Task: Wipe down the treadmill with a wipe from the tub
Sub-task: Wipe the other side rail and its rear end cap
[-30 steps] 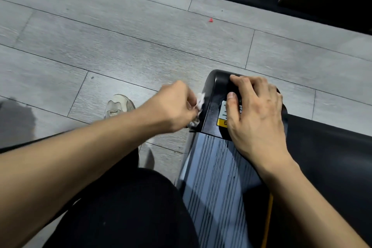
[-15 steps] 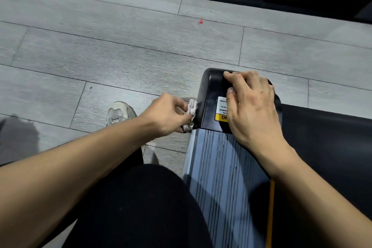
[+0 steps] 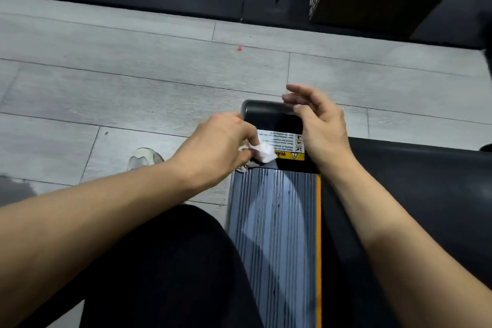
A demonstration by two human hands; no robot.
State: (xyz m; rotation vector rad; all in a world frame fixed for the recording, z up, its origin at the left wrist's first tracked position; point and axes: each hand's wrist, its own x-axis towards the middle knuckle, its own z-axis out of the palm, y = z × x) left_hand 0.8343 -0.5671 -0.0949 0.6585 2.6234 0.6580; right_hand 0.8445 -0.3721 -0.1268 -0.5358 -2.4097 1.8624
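Fingers of our left hand (image 3: 217, 145) curl round a crumpled white wipe (image 3: 262, 152), pressing it on the treadmill (image 3: 271, 114) end cap's warning label (image 3: 288, 145). Our right hand (image 3: 320, 121) hovers just above the cap, fingers loosely spread, holding nothing. We see no tub.

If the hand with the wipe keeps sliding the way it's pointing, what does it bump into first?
Probably the warning sticker on the treadmill's black end cap. The left hand pinches the wipe right at the sticker's edge. Beyond it waits the right hand, though depth is unclear.
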